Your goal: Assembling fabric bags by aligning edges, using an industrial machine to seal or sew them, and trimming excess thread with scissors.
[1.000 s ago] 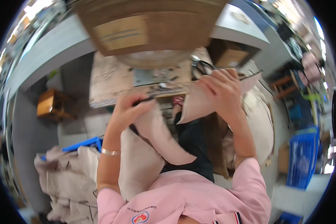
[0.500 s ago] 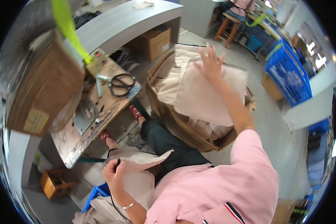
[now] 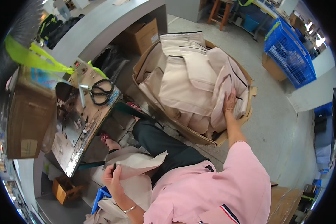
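Close to your lap, your left hand (image 3: 112,178) pinches a beige cloth piece (image 3: 140,163) by its edge, thumb and fingers closed on it. Farther out, your right hand (image 3: 230,101) rests, fingers stretched and grip loose, on the right side of a heap of similar cloth (image 3: 186,84) inside a cardboard box (image 3: 173,125). To your left, black-handled scissors (image 3: 92,89) lie on a worktable (image 3: 64,147). Past the box stand a blue crate (image 3: 290,56) and a wooden stool (image 3: 222,13).
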Available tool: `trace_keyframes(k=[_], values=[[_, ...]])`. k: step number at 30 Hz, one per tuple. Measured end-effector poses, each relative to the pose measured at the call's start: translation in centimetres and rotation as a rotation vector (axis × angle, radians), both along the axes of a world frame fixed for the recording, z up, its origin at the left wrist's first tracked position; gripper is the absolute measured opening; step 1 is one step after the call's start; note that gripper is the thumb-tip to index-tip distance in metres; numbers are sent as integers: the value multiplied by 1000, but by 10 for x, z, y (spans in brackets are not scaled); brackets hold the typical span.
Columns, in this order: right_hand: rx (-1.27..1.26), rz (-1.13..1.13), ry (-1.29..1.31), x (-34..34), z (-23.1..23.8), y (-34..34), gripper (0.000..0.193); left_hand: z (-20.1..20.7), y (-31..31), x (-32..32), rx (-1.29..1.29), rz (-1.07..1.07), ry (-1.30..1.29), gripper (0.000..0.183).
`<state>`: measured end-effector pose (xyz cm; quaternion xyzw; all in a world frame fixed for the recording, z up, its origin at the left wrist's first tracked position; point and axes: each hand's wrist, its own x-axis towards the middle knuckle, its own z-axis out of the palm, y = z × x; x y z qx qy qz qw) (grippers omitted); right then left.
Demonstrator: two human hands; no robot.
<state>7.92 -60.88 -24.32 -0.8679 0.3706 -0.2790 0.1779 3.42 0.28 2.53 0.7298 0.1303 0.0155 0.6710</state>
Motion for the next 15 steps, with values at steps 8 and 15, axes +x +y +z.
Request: trace_keyframes(k=[8,15], values=[[187,31,168,-25,69,45,73,23,-22,-6,176,-93,-16,11],[460,1058,-60,-51,220,247,70,25,-52,7,350,-127,-291,17]])
